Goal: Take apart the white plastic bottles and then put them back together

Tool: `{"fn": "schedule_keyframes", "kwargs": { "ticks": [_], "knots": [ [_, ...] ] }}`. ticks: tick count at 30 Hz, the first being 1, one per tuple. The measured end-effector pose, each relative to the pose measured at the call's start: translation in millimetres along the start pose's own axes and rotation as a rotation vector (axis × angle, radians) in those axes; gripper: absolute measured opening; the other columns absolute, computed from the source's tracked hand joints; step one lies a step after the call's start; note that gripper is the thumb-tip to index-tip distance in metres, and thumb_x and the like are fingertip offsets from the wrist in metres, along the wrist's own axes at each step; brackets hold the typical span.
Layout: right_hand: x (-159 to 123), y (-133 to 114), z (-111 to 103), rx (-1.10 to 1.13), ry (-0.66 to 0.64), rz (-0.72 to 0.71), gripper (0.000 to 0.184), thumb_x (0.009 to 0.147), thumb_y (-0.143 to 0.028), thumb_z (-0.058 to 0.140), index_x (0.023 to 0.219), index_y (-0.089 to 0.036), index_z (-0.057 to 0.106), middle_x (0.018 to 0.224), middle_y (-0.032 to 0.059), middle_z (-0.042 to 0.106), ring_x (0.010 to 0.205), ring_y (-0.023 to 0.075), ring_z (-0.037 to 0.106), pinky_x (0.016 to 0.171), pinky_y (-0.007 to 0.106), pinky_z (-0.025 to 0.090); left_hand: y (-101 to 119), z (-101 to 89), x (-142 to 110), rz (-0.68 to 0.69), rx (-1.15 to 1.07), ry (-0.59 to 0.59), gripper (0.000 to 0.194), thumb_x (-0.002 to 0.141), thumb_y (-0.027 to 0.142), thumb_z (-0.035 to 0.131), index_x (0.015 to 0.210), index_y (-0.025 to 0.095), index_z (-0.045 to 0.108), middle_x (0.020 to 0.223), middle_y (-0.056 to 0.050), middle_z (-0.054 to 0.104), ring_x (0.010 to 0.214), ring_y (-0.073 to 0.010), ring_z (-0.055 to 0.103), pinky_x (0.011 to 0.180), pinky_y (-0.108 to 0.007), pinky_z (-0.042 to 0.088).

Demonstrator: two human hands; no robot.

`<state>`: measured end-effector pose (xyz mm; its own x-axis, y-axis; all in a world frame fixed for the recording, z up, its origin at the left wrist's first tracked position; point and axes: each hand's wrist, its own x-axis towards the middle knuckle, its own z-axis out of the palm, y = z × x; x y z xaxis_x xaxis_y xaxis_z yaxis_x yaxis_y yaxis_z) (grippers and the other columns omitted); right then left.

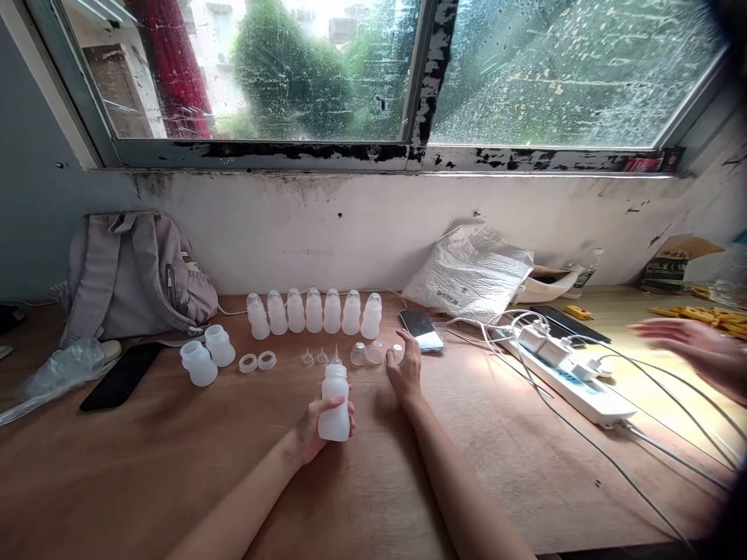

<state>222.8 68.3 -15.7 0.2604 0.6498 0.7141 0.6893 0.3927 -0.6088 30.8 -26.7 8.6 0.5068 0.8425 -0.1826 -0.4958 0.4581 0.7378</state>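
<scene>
In my left hand (318, 424) is a frosted white baby bottle (334, 404), upright, its pointed nipple at the top. My right hand (408, 369) is at the right end of the small parts, thumb and fingers apart around a small whitish piece (398, 352); a firm grip on it does not show. Just left of that hand stand clear dome caps (358, 355). Two loose nipples (306, 357) and two white collar rings (248, 363) lie farther left. Two bottles without tops (199, 363) stand beyond the rings. Several capped bottles (313, 311) form a row behind.
A phone (421, 330) lies past my right hand, near a silver bag (470, 272). A power strip (569, 373) with trailing cables occupies the right. Another person's hand (694, 350) is by yellow pieces (712, 317). A backpack (137, 272) and black pouch (121, 377) are left.
</scene>
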Motion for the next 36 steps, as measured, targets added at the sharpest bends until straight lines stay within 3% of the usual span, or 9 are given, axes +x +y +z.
{"fn": "schedule_keyframes", "kwargs": {
  "ticks": [4,8,13,16,18,23,28,31,36],
  "knots": [
    [-11,-31,1,0.076,-0.013,-0.022,0.020,0.072,-0.018,0.041,0.090,-0.019,0.049,0.090,0.0074,0.052,0.088,0.0203,0.048,0.078,0.038,0.039,0,3.6,-2,0.013,0.071,0.004,0.035,0.068,0.022,0.055,0.101,0.015,0.048,0.081,-0.005,0.055,0.065,-0.0158,0.056,0.057,-0.028,0.042],
    [-23,-43,7,0.226,-0.125,0.168,0.008,0.073,-0.024,0.043,0.075,-0.019,0.049,0.066,0.0001,0.048,0.060,0.0142,0.045,0.060,0.029,0.039,1,3.9,-2,0.029,0.108,0.028,0.035,0.067,0.024,0.056,0.101,0.016,0.048,0.079,-0.003,0.055,0.060,-0.0143,0.056,0.054,-0.027,0.042],
    [-28,-70,4,0.779,-0.527,0.501,0.035,0.080,-0.048,0.036,0.080,-0.019,0.055,0.069,0.0021,0.054,0.060,0.0136,0.049,0.051,0.024,0.037,2,2.7,0,0.066,0.245,0.061,0.029,0.064,0.025,0.059,0.091,0.015,0.050,0.071,-0.002,0.056,0.051,-0.0123,0.053,0.046,-0.025,0.041],
    [-29,-93,-2,1.028,-0.762,0.605,0.034,0.076,-0.048,0.047,0.091,-0.020,0.056,0.083,0.0055,0.060,0.074,0.0166,0.054,0.058,0.025,0.040,2,1.9,1,0.120,0.336,0.075,0.022,0.063,0.024,0.060,0.079,0.014,0.050,0.064,-0.002,0.056,0.047,-0.0125,0.052,0.043,-0.024,0.039],
    [-29,-103,-6,1.061,-0.843,0.661,0.030,0.070,-0.043,0.057,0.088,-0.019,0.056,0.086,0.0057,0.062,0.074,0.0170,0.055,0.059,0.025,0.040,3,0.4,0,0.111,0.378,0.057,0.018,0.064,0.024,0.060,0.074,0.014,0.050,0.058,-0.001,0.054,0.045,-0.0125,0.051,0.042,-0.024,0.037],
    [-30,-109,-11,1.093,-0.874,0.741,0.023,0.066,-0.038,0.062,0.072,-0.019,0.051,0.085,0.0049,0.064,0.067,0.0157,0.055,0.056,0.025,0.040,4,-3.2,-5,-0.037,0.236,-0.119,0.018,0.066,0.026,0.054,0.079,0.013,0.051,0.061,-0.002,0.054,0.047,-0.0123,0.051,0.044,-0.024,0.036],
    [-25,-105,-19,1.167,-1.027,0.678,0.033,0.061,-0.048,0.063,0.075,-0.020,0.055,0.095,0.0066,0.062,0.076,0.0175,0.056,0.061,0.027,0.042,-4,-5.5,-8,-0.256,-0.242,-0.403,0.035,0.065,0.038,0.050,0.092,0.015,0.049,0.056,0.004,0.041,0.039,-0.0062,0.042,0.039,-0.020,0.030],
    [-23,-98,-16,1.179,-1.073,0.648,0.042,0.055,-0.048,0.067,0.085,-0.020,0.057,0.095,0.0067,0.061,0.084,0.0192,0.055,0.068,0.030,0.042,-6,-12.8,-6,-0.257,-0.402,-0.482,0.040,0.063,0.043,0.052,0.092,0.016,0.048,0.050,0.007,0.034,0.034,-0.0030,0.032,0.034,-0.017,0.021],
    [-24,-80,4,1.062,-0.775,0.734,0.037,0.060,-0.038,0.069,0.090,-0.020,0.058,0.084,0.0038,0.060,0.079,0.0160,0.055,0.071,0.029,0.041,11,-25.2,-4,-0.106,-0.317,-0.429,0.040,0.063,0.043,0.055,0.093,0.017,0.048,0.051,0.006,0.038,0.036,-0.0048,0.036,0.034,-0.017,0.024]
  ]
}}
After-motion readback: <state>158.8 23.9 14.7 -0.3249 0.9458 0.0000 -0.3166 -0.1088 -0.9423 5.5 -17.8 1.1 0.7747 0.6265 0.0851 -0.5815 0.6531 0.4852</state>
